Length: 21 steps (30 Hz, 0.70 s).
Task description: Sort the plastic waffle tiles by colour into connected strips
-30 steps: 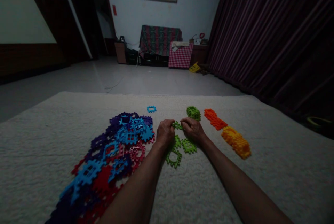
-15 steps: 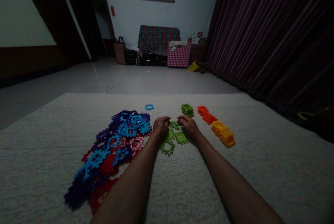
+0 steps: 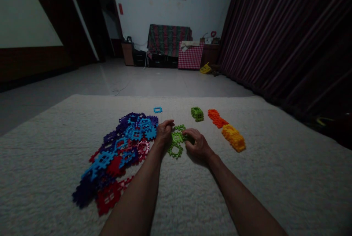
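Observation:
Several green interlocking plastic building pieces (image 3: 176,151) lie flat between my hands on the pale quilted cover. My left hand (image 3: 164,132) rests at their left side, fingers partly bent and apart, with nothing visible in them. From the right, my right hand (image 3: 198,145) closes thumb and fingers at the edge of the middle green building piece (image 3: 177,137); its fingers hide part of that edge. Another green building piece (image 3: 180,127) lies just beyond. Farther away stands a small stack of green pieces (image 3: 197,114).
Left of my hands spreads a heap of purple, blue and red pieces (image 3: 121,148). One blue piece (image 3: 157,109) lies apart near the far side. At right are orange pieces (image 3: 216,118) and a row of yellow pieces (image 3: 233,138). The cover (image 3: 264,177) ends before a tiled floor.
My right hand has come nearer to me and down onto the green pieces, covering the right one. My left hand has shifted slightly left. The view has tilted a little.

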Motion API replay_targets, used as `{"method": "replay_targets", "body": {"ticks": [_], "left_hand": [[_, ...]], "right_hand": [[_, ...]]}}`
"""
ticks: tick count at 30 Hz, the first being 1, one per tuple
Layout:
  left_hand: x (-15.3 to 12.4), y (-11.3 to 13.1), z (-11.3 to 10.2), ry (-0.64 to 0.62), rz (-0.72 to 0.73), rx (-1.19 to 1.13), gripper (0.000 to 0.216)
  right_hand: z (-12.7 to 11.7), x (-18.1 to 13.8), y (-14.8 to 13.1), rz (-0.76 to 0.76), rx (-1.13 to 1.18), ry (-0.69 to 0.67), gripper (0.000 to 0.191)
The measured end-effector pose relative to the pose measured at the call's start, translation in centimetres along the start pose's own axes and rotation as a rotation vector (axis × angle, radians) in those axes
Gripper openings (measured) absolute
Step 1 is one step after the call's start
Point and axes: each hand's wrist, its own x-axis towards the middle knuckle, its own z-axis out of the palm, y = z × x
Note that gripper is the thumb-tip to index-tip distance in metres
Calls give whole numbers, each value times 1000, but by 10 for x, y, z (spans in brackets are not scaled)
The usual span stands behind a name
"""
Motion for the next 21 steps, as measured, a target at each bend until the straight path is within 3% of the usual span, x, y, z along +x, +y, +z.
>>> {"method": "replay_targets", "body": {"ticks": [4, 11, 16, 21], "left_hand": [[-3, 6, -1, -32, 46, 115, 40], [-3, 10, 1, -39, 86, 263, 36], [-9, 23, 3, -50, 103, 204, 29], [-17, 37, 6, -128, 224, 196, 26]], "right_hand": [[5, 2, -1, -110, -67, -81, 44], [8, 9, -9, -108, -156, -145, 21], [11, 12, -3, 21, -65, 10, 25], [10, 15, 6, 234, 90, 214, 31]]}}
